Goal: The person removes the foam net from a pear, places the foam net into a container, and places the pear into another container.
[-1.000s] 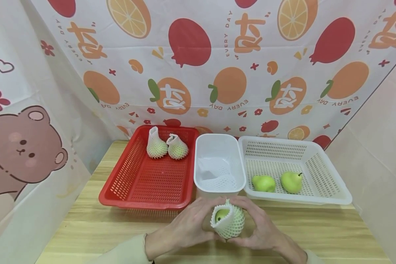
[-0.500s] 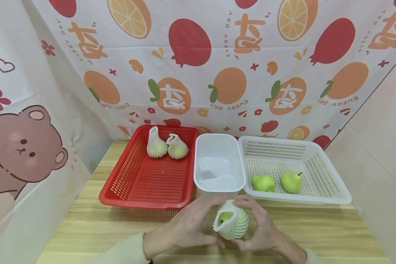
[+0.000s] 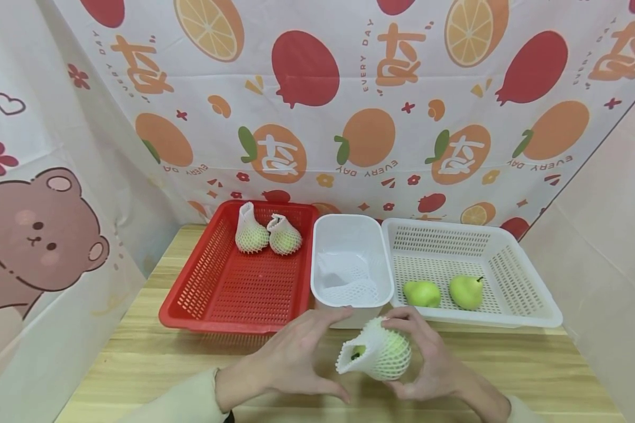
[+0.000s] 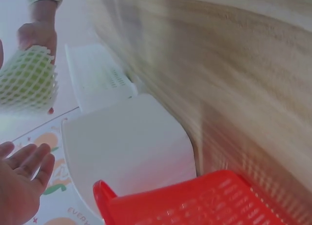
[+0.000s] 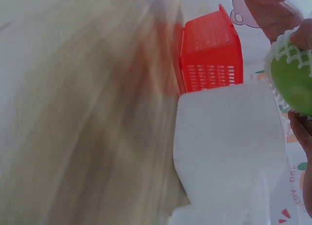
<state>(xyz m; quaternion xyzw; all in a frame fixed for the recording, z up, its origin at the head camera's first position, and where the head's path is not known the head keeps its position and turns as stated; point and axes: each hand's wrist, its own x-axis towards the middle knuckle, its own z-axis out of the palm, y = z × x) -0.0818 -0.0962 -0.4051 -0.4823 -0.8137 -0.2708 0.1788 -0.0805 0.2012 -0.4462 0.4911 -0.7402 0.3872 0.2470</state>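
A green pear in a white foam net sleeve is held in my right hand, fingers over its top and thumb beneath. The sleeve's loose mouth points left, with the pear's stem showing inside. My left hand stands just left of the sleeve's mouth, thumb and fingers spread and apart from it. In the left wrist view the netted pear hangs beyond the left fingers. From the right wrist the pear's green skin shows below the net's edge.
Two netted pears lie in the back of the red basket at left. A white bin with foam nets stands mid-table. Two bare pears sit in the white basket at right. A printed cloth hangs behind.
My left hand has let go of the netted pear and moved left. My right hand keeps hold, and the pear has shifted right and tipped so the sleeve's mouth faces left.
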